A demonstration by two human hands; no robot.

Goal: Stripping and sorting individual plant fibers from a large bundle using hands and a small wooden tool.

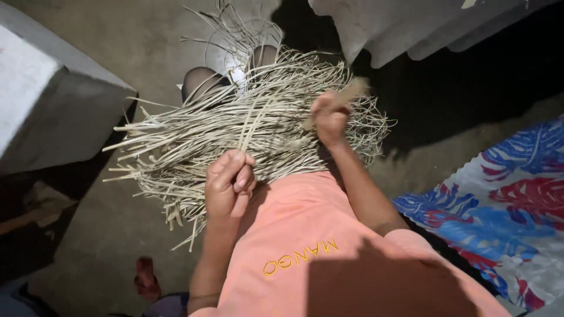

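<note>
The person is bent over a big loose bundle of dry straw-coloured strips [247, 126] that rests across the lap, just above the hem of an orange shirt [305, 235], likely so both hands can get at it without it sliding to the concrete floor [117, 35]. The left hand [230, 182] is curled nearly closed, pinching a few strips between thumb and fingers and lifting them up out of the mass, as if to keep them apart from the rest. The right hand [329, 117] is clenched around a short pale stick-like tool [343, 97], blurred, its tip angled up and away to the right. The bundle's long axis runs roughly left to right, the loose ends fanning out to the left and some looping back on the right. A blue and red patterned cloth [499, 199] lies to the right, a grey block [53, 100] to the left.
</note>
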